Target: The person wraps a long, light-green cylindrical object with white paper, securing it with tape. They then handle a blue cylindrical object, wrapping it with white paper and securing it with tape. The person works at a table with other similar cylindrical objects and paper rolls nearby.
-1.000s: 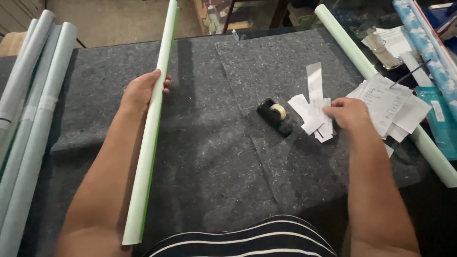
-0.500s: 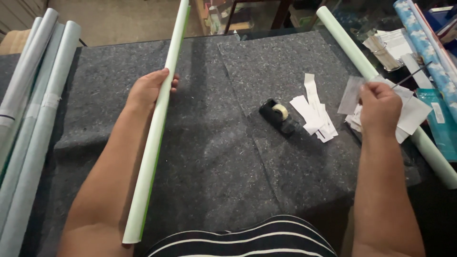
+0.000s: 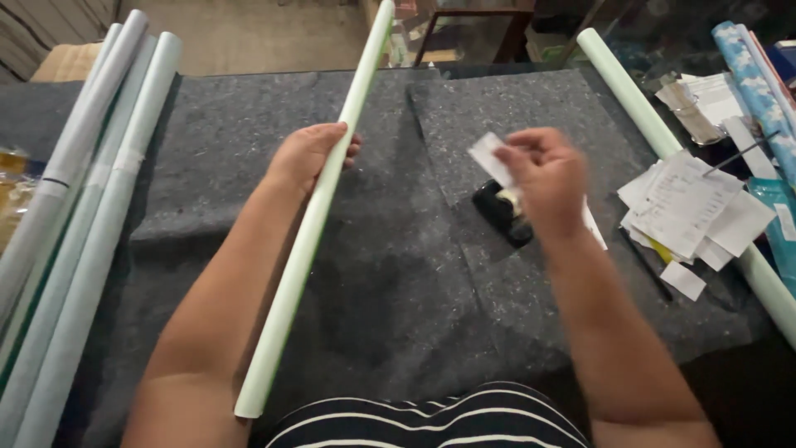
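Observation:
A long pale green paper roll (image 3: pixel 308 236) lies lengthwise on the dark grey felt mat (image 3: pixel 398 315). My left hand (image 3: pixel 308 155) is wrapped around the roll about halfway up. My right hand (image 3: pixel 543 176) hovers over the mat and pinches a small white paper slip (image 3: pixel 489 158) between thumb and fingers. Directly under that hand sits a black tape dispenser (image 3: pixel 500 211), partly hidden by the fingers.
Several pale rolls (image 3: pixel 79 216) lie along the left edge. Another green roll (image 3: pixel 655 137) runs down the right side beside a heap of white paper slips (image 3: pixel 692 207) and a blue patterned roll (image 3: pixel 759 79). A wooden frame stands beyond the table.
My right hand has come back from the paper heap on the right to above the tape dispenser, now holding a white slip. The left hand stays on the roll.

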